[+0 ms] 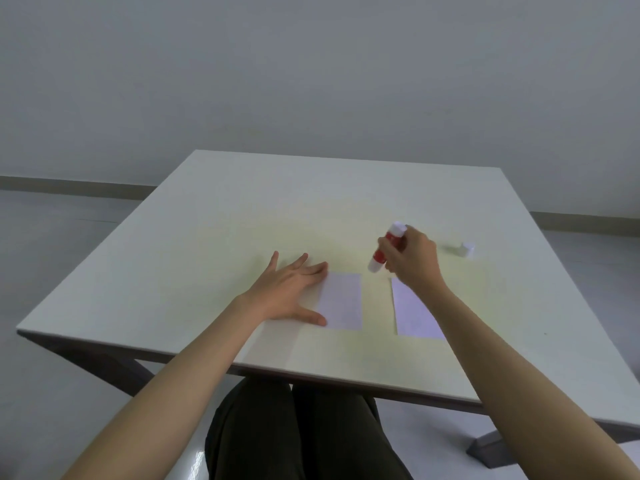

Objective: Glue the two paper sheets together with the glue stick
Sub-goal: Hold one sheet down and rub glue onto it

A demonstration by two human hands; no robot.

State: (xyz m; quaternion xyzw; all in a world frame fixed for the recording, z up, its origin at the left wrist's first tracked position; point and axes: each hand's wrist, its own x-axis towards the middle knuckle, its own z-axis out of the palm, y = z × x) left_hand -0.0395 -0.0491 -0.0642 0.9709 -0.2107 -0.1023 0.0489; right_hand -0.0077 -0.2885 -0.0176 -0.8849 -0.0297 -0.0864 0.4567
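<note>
Two small white paper sheets lie side by side near the table's front edge. My left hand (292, 292) rests flat, fingers spread, on the left edge of the left sheet (343, 301). The right sheet (414, 311) is partly hidden under my right forearm. My right hand (412, 259) holds the red and white glue stick (386, 247) tilted, its lower end pointing down between the sheets' far ends, just above the table. The glue stick's white cap (465, 250) lies on the table to the right of my right hand.
The pale table (242, 209) stands before a plain grey wall. Its near edge runs diagonally above my lap. Dark table legs show below at left and right. Grey floor surrounds it.
</note>
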